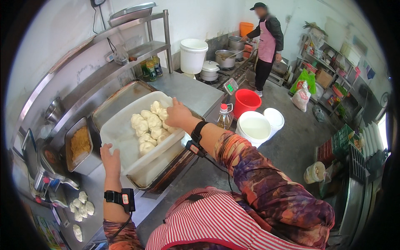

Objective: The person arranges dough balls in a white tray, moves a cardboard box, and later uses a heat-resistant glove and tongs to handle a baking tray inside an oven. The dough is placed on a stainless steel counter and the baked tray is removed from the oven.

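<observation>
kitchen w/ steel counter (200, 93), white tub (118, 135) over baking tray (121, 99).
dough lumps (153, 123) in tub's right half; r hand (181, 116) fingers gripping right rim; l hand (111, 160) fingers spread at left end, can't tell if gripping.

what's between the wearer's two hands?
A white tub holding pale dough pieces lies between the left hand and the right hand, seen in the head view.

Scale display (230, 86) — lit green digits; left wrist device (131, 200) — red-and-white label (125, 199).
</observation>
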